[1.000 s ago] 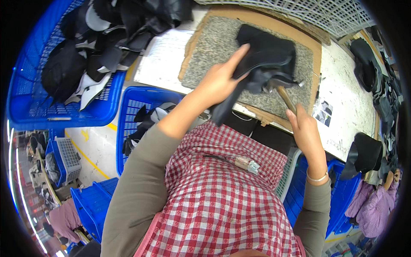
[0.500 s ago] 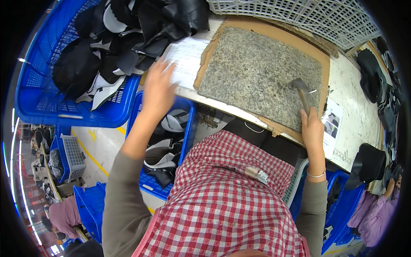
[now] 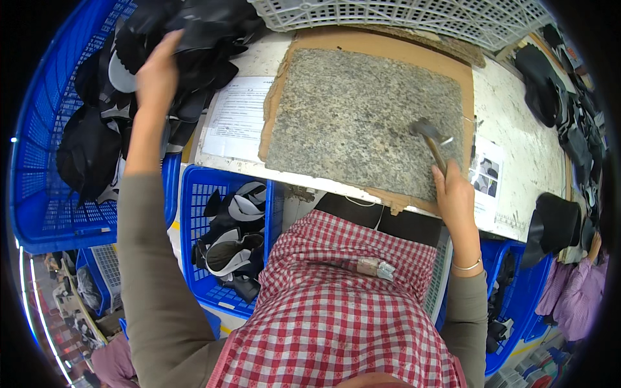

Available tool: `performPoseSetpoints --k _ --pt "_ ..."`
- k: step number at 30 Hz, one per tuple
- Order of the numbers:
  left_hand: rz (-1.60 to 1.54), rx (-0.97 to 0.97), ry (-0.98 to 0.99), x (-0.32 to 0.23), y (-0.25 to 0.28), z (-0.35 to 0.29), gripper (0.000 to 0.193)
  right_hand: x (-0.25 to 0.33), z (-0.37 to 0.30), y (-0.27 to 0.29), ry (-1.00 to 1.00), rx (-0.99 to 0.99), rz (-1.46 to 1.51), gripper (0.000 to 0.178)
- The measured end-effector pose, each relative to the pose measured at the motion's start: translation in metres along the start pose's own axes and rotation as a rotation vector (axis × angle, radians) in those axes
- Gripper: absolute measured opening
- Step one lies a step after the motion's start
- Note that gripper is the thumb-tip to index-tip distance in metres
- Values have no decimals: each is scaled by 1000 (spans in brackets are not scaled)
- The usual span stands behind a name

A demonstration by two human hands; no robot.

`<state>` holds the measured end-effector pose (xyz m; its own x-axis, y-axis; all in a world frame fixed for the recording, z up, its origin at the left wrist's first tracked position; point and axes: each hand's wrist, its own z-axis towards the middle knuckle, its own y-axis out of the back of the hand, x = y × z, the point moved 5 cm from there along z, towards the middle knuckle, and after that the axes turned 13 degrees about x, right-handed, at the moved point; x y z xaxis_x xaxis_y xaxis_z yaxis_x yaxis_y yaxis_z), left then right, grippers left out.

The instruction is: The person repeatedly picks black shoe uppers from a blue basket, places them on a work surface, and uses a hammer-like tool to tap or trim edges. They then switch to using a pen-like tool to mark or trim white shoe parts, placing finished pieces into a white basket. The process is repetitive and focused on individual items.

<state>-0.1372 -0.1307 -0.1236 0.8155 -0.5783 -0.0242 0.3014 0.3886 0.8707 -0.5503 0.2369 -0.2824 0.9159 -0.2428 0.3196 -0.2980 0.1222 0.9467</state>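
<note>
My right hand is closed round the handle of a hammer. The hammer's metal head rests on or just above the right side of a speckled grey stone slab. Far to the left, my left hand is over a heap of black leather-like pieces, some with white lining, in a blue basket. Its fingers are blurred against the dark pieces, and I cannot see whether they grip one.
Under the slab lies brown cardboard on a white table. Printed sheets flank it. A white plastic basket stands behind. Below left, another blue basket holds black and white pieces. More black pieces lie at right.
My left hand has moved left and away from me, from beside the printed sheet to over the heap. My right hand still grips the hammer at the slab. The view has shifted.
</note>
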Motion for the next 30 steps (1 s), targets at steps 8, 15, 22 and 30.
performPoseSetpoints --k 8,15,22,30 --pt "-331 -556 -140 -73 78 -89 50 -1 -38 12 -67 72 374 36" --pt "-635 -241 -307 -241 -43 -93 70 16 -76 40 -23 19 346 32" --pt "-198 74 -501 -297 -37 -116 72 9 -68 6 35 84 86 32" --pt "-304 382 -534 -306 -61 -66 73 14 -60 25 -40 224 238 32"
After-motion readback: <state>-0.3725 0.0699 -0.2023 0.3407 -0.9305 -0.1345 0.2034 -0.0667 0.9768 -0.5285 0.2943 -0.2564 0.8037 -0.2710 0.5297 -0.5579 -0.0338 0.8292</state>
